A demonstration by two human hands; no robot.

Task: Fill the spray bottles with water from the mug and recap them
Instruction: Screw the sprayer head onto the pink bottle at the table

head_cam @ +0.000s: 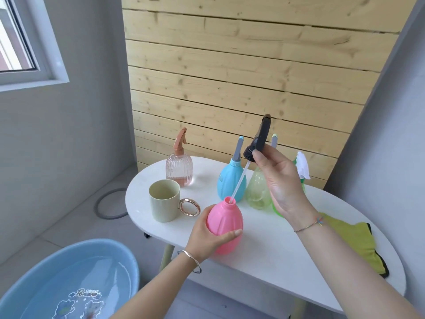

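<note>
White table (276,261) vs wood wall, mid-frame: pink bottle (224,224), head off.
L hand (207,236) wraps the bottle, lower centre. R hand (280,183) pinches spray head (258,140) above, tube (240,180) tip in neck. Mug (163,199) left of it. Prob. cap step; uncapping or recapping unclear. Next: keep tube straight.
</note>
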